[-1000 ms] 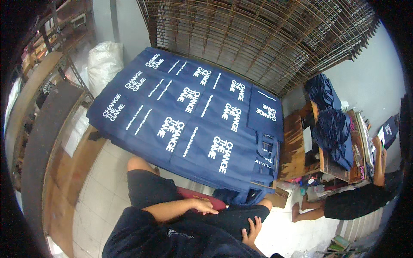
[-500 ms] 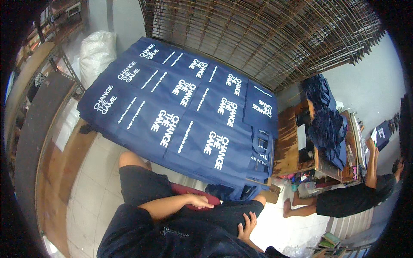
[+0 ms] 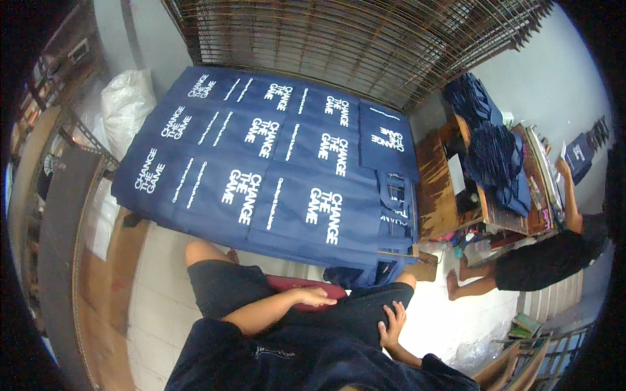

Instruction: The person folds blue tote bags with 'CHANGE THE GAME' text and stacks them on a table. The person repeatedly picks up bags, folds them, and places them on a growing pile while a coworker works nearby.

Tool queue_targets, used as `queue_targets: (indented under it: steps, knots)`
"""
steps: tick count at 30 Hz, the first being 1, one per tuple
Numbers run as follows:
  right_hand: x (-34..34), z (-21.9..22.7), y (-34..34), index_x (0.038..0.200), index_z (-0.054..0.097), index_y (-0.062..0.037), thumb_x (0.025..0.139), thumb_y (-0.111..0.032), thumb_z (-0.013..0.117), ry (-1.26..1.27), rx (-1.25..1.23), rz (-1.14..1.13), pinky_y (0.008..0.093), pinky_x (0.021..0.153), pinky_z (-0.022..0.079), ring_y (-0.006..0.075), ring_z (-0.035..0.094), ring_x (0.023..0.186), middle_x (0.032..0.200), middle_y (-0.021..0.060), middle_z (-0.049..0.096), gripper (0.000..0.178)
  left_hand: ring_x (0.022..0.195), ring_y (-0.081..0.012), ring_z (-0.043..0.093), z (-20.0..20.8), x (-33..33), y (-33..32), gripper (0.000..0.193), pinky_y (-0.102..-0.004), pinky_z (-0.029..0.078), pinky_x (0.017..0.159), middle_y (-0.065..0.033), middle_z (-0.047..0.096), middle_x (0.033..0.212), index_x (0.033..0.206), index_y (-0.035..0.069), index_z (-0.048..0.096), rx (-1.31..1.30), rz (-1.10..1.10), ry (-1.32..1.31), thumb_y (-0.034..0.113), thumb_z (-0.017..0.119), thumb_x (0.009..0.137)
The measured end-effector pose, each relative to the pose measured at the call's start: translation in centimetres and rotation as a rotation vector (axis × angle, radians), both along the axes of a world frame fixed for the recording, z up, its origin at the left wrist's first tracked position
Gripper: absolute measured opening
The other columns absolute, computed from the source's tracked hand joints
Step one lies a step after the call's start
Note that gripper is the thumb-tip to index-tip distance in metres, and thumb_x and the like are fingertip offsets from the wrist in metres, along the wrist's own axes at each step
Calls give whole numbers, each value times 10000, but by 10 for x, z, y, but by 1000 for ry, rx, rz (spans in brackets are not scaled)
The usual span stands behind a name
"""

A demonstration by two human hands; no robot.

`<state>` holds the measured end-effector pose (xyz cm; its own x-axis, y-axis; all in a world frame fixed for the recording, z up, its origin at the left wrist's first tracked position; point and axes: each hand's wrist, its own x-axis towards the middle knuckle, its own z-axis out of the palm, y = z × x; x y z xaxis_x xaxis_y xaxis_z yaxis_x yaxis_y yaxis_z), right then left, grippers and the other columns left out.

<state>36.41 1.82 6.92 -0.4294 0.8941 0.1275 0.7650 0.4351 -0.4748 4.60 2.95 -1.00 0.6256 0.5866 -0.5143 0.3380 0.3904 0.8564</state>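
I sit in front of a wide table spread with navy fabric panels (image 3: 287,171) bearing white lettering. My left hand (image 3: 314,297) lies between my thighs on a dark red seat (image 3: 297,284), its fingers loosely extended and nothing visible in them. Spread fingers of my right hand (image 3: 392,323) rest on my right thigh, on the black shorts (image 3: 352,313). Neither hand touches the fabric. At the table's near right corner, the panels hang unevenly over a frame, and dark cloth (image 3: 355,275) droops below the edge.
Beyond the table stands a rusty wire drying rack (image 3: 293,39). A wooden cabinet (image 3: 435,179) to the right carries heaped navy cloth (image 3: 492,153). Past it a co-worker (image 3: 541,260) reaches up toward hanging fabric. A white sack (image 3: 127,107) and a long dark bench (image 3: 62,241) are on the left.
My view has shifted, so the table sits a little further left and the co-worker lower right in proportion. Both my hands keep their resting places on the seat and thigh.
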Motion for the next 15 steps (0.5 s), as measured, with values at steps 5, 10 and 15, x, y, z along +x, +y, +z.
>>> queue_targets:
  steps: [5,10,15]
  knots:
    - [1,-1,3,1182,537,-91,807,-473,469,-6,4,3,526,1032,164,393,270,1276,1319,187,381,539,599,-129,390,-3,0,-2,593,-320,311,515,5,422,652,666,73,463,31,20,-2,643,470,832]
    - [3,0,-2,1179,537,-93,796,-435,487,0,21,-12,524,1030,167,390,273,1273,1317,182,384,516,601,-131,398,-28,7,2,604,-314,321,521,2,426,647,669,74,483,65,-26,-7,656,460,828]
    - [-2,5,2,1180,540,-114,776,-422,512,0,5,-6,530,1021,170,383,279,1268,1308,170,385,509,638,-138,421,-2,-1,2,615,-319,340,551,-15,460,678,675,64,495,60,-13,32,658,450,831]
